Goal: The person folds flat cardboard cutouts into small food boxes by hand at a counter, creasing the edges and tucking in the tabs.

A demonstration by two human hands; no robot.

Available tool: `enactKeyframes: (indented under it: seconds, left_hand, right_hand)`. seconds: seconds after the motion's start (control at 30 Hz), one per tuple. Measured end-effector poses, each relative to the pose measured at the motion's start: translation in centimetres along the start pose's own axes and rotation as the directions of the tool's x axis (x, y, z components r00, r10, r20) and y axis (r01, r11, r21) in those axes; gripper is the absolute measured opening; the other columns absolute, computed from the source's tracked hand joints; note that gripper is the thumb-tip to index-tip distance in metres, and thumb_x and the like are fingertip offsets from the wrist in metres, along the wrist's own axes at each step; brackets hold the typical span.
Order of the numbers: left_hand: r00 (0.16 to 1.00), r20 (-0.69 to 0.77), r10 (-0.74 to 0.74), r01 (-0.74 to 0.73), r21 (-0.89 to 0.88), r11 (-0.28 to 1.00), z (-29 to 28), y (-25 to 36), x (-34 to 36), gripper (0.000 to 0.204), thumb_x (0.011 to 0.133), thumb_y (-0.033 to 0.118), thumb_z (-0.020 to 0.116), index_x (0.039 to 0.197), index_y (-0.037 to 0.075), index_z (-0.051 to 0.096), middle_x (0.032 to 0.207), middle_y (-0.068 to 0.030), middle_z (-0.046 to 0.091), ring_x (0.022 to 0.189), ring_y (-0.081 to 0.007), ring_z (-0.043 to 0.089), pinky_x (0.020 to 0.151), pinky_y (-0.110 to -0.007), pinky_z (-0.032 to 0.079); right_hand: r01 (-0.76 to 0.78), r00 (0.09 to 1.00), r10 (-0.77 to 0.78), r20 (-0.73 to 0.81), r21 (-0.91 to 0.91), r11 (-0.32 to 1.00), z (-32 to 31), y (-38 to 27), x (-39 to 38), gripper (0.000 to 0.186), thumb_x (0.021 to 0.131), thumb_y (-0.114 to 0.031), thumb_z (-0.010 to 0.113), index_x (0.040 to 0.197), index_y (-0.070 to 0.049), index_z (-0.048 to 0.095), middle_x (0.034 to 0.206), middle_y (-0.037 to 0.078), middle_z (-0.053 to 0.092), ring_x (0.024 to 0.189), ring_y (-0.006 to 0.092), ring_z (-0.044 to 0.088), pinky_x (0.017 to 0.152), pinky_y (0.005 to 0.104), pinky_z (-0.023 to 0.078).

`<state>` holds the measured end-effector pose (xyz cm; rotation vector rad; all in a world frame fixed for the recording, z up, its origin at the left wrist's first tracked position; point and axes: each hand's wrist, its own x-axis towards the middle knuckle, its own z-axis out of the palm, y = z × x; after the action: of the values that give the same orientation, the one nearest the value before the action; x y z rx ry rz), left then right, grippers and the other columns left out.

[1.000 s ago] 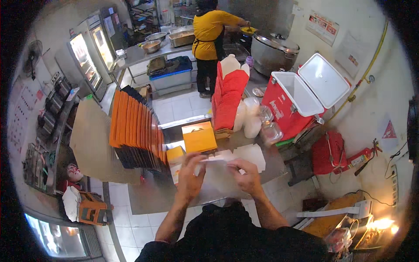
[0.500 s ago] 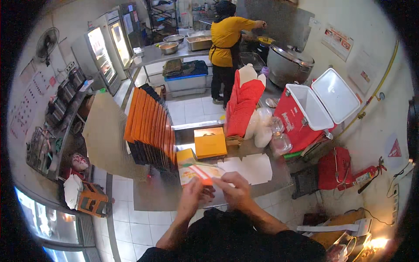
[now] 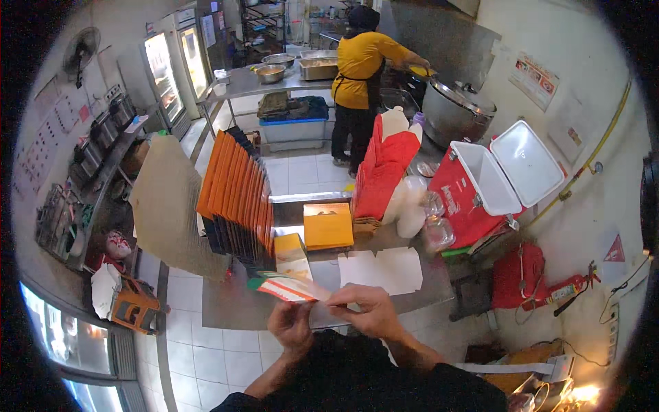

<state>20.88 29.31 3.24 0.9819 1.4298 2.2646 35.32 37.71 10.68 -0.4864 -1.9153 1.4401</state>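
Note:
A thin printed paper or card piece, white with orange and green, is held up in front of me over the near edge of the metal table. My left hand grips its lower edge from below, fingers curled. Pinching its right end is my right hand. Whether it is folded or a single layer I cannot make out. Just beyond it lies a flat white cardboard sheet with notched edges. A yellow carton stands further back, with a smaller yellow and white carton nearer, partly behind the held piece.
Upright orange flat cartons line the table's left, beside a large beige board. Red folded cartons and clear plastic tubs stand right, near an open red cooler. Beyond the table, a person in yellow faces a large pot.
Both hands have drawn closer to me, and the printed piece has swung flatter, its green end now pointing left. The person in yellow has lowered their arm toward a yellow item near the pot.

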Motion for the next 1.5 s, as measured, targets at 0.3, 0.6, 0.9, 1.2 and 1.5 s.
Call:
enactKeyframes:
  seconds: [0.3, 0.6, 0.9, 1.2, 1.5]
  left_hand:
    - [0.981, 0.192, 0.008, -0.065, 0.292, 0.954, -1.0, 4.5, 1.3, 0.014, 0.083, -0.005, 0.073, 0.097, -0.003, 0.076, 0.097, -0.0104, 0.075, 0.095, -0.0215, 0.07, 0.088, -0.035, 0.053]
    - [0.972, 0.202, -0.12, 0.091, 0.15, 0.985, -1.9, 5.8, 2.0, 0.017, 0.082, 0.0, 0.077, 0.098, -0.004, 0.075, 0.097, -0.0117, 0.075, 0.093, -0.0223, 0.07, 0.086, -0.035, 0.054]
    - [0.93, 0.273, -0.245, 0.204, 0.17, 0.964, -2.2, 5.7, 2.8, 0.017, 0.081, 0.01, 0.08, 0.092, 0.002, 0.07, 0.1, -0.0129, 0.07, 0.096, -0.0227, 0.066, 0.081, -0.035, 0.053]
    - [0.85, 0.357, -0.386, 0.448, -0.109, 0.887, 0.2, 5.4, 1.3, 0.018, 0.091, -0.001, 0.069, 0.107, -0.001, 0.061, 0.106, -0.0125, 0.068, 0.102, -0.0203, 0.066, 0.092, -0.034, 0.053]
    - [0.964, 0.254, -0.072, 0.035, 0.148, 0.988, 1.3, 4.7, 5.5, 0.029, 0.088, 0.002, 0.072, 0.112, 0.002, 0.055, 0.109, -0.0133, 0.063, 0.09, -0.0227, 0.067, 0.079, -0.037, 0.055]
  right_hand:
    - [0.357, 0.86, -0.478, -0.177, -0.458, 0.814, 3.1, -0.7, 0.9, 0.026, 0.077, 0.002, 0.079, 0.101, -0.005, 0.072, 0.097, 0.013, 0.072, 0.081, 0.0228, 0.07, 0.068, 0.0323, 0.056]
    - [0.405, 0.845, -0.514, -0.148, -0.449, 0.797, 3.4, -1.1, 1.5, 0.023, 0.079, 0.001, 0.079, 0.099, -0.006, 0.072, 0.09, 0.01, 0.07, 0.077, 0.0225, 0.069, 0.065, 0.032, 0.056]
    - [0.286, 0.951, -0.307, -0.041, -0.262, 0.922, 3.0, -2.0, 1.3, 0.023, 0.081, 0.001, 0.077, 0.102, -0.008, 0.074, 0.093, 0.011, 0.069, 0.082, 0.0237, 0.068, 0.073, 0.0323, 0.057]
    - [0.056, 0.857, -0.234, -0.458, -0.368, 0.928, 3.1, 0.2, 0.4, 0.04, 0.08, -0.014, 0.084, 0.116, -0.007, 0.067, 0.103, 0.012, 0.063, 0.095, 0.0245, 0.065, 0.084, 0.034, 0.054]
    - [-0.163, 0.986, 0.121, -0.113, -0.527, 0.834, 2.1, 2.8, -0.6, 0.022, 0.093, -0.019, 0.068, 0.11, -0.004, 0.07, 0.096, 0.015, 0.072, 0.087, 0.0289, 0.071, 0.075, 0.0379, 0.054]
